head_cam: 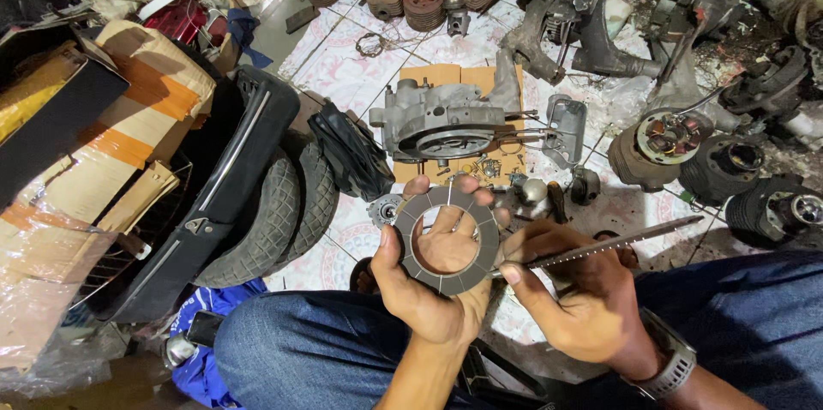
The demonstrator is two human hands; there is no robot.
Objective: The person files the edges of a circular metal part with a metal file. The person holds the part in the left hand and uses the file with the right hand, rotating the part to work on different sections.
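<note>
— Hands at work over the tiled floor point(343, 67): which holds what?

— Left hand point(429, 286) grips a grey ring plate point(452, 240) above the knees; right hand point(570, 299) clamps a metal file point(613, 245), its tip touching the plate's rim, engine case point(441, 123) beyond.

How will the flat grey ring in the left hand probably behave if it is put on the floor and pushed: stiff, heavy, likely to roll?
The ring looks stiff: it keeps its shape in the left hand. Being thin with a wide hole, it is probably light. Laid flat it should slide, not roll; on edge it could roll.
</note>
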